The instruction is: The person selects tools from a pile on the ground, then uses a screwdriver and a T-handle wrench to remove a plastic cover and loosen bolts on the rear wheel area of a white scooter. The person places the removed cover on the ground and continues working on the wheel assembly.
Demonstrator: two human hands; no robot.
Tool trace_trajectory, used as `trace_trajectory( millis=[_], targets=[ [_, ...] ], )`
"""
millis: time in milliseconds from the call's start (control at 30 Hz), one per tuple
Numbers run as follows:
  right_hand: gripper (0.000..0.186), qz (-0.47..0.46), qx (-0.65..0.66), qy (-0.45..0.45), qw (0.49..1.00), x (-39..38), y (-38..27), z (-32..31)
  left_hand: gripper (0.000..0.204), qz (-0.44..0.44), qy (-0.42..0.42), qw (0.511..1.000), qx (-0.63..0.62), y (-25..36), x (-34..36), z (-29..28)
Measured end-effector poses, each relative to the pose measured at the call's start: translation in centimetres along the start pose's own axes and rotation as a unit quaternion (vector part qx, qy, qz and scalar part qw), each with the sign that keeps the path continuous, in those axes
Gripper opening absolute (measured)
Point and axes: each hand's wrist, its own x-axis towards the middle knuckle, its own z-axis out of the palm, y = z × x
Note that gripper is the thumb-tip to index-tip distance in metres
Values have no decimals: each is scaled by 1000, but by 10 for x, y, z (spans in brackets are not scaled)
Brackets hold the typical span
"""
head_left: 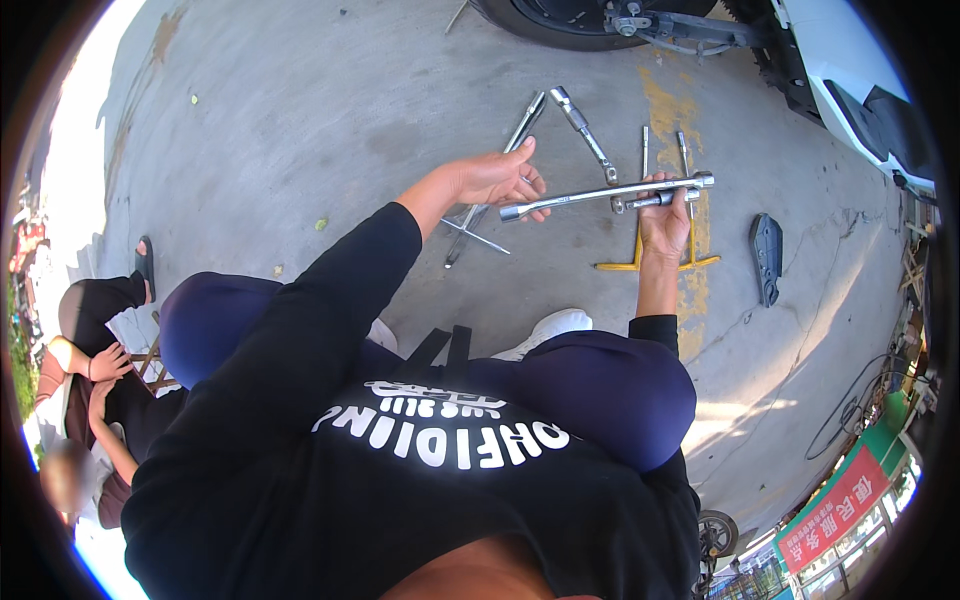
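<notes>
My right hand is closed around a long chrome double-ended socket wrench and a shorter chrome socket tool beneath it. The long wrench points left across the view. At its left end is my left hand, thumb raised and fingers apart; a fingertip shows beside the wrench end, and I cannot tell whether it touches. Beyond lies a chrome jointed socket wrench on the ground. Chrome bar wrenches lie behind my left hand. Two T-handle wrenches with yellow handles lie around my right wrist.
A motorcycle wheel and white-and-black bodywork stand at the far side. A black plastic part lies to the right on the concrete ground. At the left sits another person. A red banner hangs lower right.
</notes>
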Motion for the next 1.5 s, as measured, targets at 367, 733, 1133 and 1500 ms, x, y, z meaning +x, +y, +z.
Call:
trace_trajectory(
  millis=[367, 733, 1133, 1500],
  targets=[
    [29, 10, 52, -20, 998, -3, -6, 8, 84, 15, -35, 999, 8, 12, 6, 18],
    [29, -27, -15, 72, 997, -34, -5, 41, 25, 160, 268, 675, 668, 24, 23, 70],
    [98, -205, -934, -125, 266, -136, -24, 88, 8, 259, 100, 483, 830, 138, 8, 107],
    [75, 187, -526, -55, 828, -102, -15, 124, 46, 471, 351, 595, 549, 114, 44, 64]
  ],
)
